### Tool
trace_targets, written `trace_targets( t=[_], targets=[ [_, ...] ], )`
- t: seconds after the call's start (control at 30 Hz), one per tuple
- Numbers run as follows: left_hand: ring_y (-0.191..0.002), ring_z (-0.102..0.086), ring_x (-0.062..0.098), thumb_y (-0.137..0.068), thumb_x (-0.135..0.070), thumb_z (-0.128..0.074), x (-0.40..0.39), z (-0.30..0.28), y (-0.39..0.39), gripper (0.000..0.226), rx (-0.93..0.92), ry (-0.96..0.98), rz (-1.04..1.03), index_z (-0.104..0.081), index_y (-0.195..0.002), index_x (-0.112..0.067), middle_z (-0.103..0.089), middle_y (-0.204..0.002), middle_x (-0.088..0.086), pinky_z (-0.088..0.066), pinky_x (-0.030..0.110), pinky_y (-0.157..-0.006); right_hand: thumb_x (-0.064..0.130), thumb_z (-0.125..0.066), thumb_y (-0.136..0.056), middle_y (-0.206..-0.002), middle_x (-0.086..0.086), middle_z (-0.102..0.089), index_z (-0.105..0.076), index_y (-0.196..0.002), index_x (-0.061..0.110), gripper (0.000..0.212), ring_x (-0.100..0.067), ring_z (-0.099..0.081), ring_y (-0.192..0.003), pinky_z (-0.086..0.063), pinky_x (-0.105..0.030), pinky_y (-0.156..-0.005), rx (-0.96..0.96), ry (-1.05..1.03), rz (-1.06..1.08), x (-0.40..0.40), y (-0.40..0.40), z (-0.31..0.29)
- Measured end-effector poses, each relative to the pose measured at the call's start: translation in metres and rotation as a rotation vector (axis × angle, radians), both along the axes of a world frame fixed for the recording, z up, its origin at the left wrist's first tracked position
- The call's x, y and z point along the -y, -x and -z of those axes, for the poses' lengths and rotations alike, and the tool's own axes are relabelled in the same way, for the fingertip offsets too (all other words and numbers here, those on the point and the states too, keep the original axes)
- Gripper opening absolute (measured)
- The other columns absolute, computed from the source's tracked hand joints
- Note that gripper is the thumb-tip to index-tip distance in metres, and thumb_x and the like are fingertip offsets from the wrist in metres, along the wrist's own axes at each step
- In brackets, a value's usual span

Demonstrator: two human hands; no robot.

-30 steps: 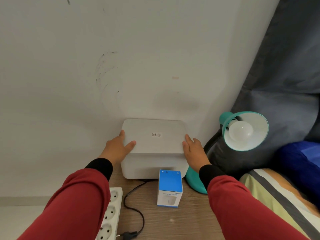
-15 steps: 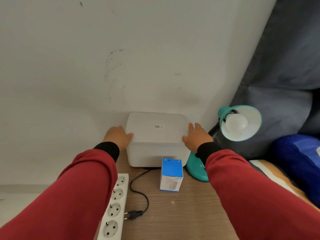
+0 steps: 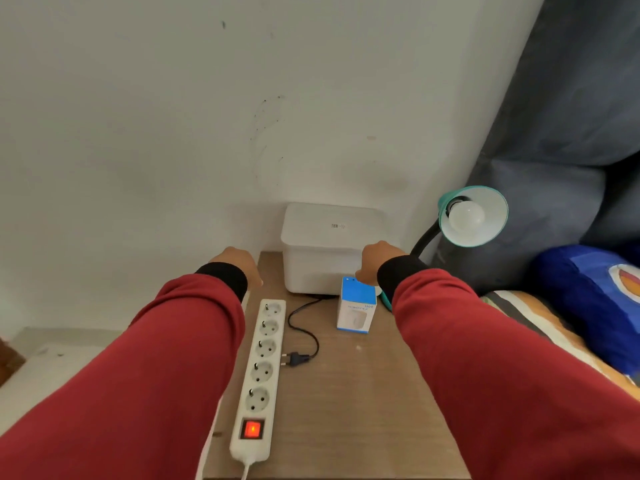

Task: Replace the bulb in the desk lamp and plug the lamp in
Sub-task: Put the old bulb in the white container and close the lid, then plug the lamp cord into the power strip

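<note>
Now both arms reach forward over the wooden counter [image 3: 363,393], each in a red sleeve with a black cuff. The left hand [image 3: 239,263] hangs above the counter's far left corner, knuckles up, fingers curling loosely downward and holding nothing; it is apart from the white box [image 3: 329,247] that stands against the wall. The right hand [image 3: 375,261] is in front of the box's right corner, just above the blue-and-white bulb carton [image 3: 356,308]; its fingers bend down behind the carton's top edge, and whether they touch the carton or the box cannot be told.

Further right, the teal desk lamp [image 3: 472,214] stands with its base mostly hidden behind the right wrist, its black neck bending up, and its shade tilted toward the camera with a white bulb [image 3: 465,218] seated in the socket. The lamp's black cord [image 3: 301,323] loops across the counter from under the box, and its plug [image 3: 294,359] lies loose just beside the white power strip [image 3: 261,375], not inserted. The strip's switch [image 3: 252,429] glows red. A striped bed cover and a blue cushion [image 3: 588,299] lie at the right.
</note>
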State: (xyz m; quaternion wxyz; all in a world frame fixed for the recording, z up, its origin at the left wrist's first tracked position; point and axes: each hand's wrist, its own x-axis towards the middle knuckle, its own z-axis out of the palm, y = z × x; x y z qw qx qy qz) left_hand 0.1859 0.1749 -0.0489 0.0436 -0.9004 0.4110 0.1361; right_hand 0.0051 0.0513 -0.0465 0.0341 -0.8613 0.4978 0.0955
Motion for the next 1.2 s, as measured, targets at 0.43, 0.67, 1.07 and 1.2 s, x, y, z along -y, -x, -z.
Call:
trace_targets(
  t=[0.43, 0.67, 1.07, 1.2],
  targets=[
    [-0.118, -0.056, 0.028, -0.092, -0.031, -0.055, -0.069, 0.036, 0.018, 0.042, -0.027, -0.034, 0.021, -0.057, -0.124, -0.005, -0.057, -0.129, 0.012, -0.046, 0.032, -0.093, 0.020, -0.050, -0.094, -0.132, -0.015, -0.056, -0.053, -0.127, 0.002, 0.037, -0.031, -0.054, -0.121, -0.045, -0.036, -0.097, -0.015, -0.143, -0.106, -0.080, -0.020, 0.070],
    [-0.120, -0.055, 0.027, -0.093, -0.040, -0.050, -0.084, 0.090, 0.017, 0.049, -0.164, -0.061, -0.003, -0.054, -0.126, -0.004, -0.057, -0.130, 0.012, -0.045, 0.031, -0.095, 0.013, -0.048, -0.095, -0.128, -0.016, -0.059, -0.055, -0.124, 0.002, 0.032, -0.029, -0.057, -0.116, -0.047, -0.033, -0.094, -0.043, -0.201, -0.158, -0.096, -0.030, 0.113],
    [-0.124, -0.052, 0.019, -0.091, -0.031, -0.058, -0.089, 0.141, 0.012, 0.040, -0.539, 0.243, -0.105, -0.058, -0.129, -0.017, -0.059, -0.132, 0.003, -0.036, 0.026, -0.104, 0.012, -0.043, -0.096, -0.120, -0.014, -0.062, -0.061, -0.121, 0.010, 0.031, -0.027, -0.060, -0.108, -0.049, -0.034, -0.091, 0.041, -0.164, -0.219, -0.087, -0.041, 0.163],
    [-0.124, -0.052, 0.016, -0.087, -0.028, -0.065, -0.093, 0.150, 0.010, 0.047, -0.677, 0.355, -0.209, -0.055, -0.132, -0.018, -0.059, -0.132, 0.001, -0.037, 0.024, -0.101, 0.013, -0.049, -0.093, -0.117, -0.011, -0.063, -0.063, -0.117, 0.013, 0.028, -0.026, -0.059, -0.108, -0.051, -0.035, -0.090, 0.153, -0.154, -0.203, -0.080, -0.037, 0.170]
  ],
)
